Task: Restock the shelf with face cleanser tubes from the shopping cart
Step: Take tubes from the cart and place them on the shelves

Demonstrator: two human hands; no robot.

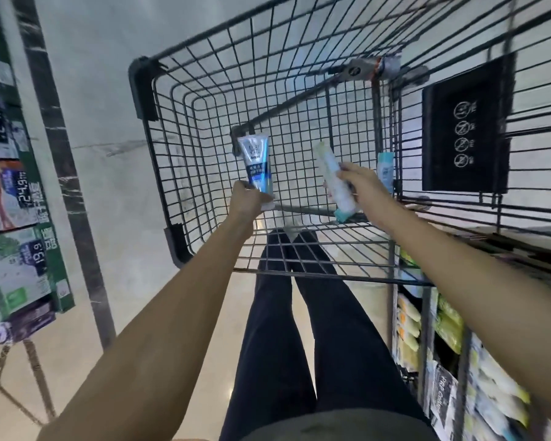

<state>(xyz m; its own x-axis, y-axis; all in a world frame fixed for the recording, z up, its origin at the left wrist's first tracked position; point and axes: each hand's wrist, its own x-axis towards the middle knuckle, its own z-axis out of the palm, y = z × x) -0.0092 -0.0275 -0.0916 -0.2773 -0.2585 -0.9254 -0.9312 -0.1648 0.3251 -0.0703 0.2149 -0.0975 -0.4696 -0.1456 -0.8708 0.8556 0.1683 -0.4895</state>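
Both my arms reach into the black wire shopping cart (159,128). My left hand (247,200) grips the cap end of a blue and white face cleanser tube (256,163), which stands upright. My right hand (361,186) is closed around a white tube with a teal cap (334,181), tilted with the cap toward me. Another light blue tube (385,171) leans against the cart's right wall, just beyond my right hand.
A black warning sign (466,132) hangs on the cart's child-seat flap. Shelves with packaged goods (452,345) run along the lower right. A display with price tags (16,192) stands at the left. My legs (299,329) are below the cart on the pale floor.
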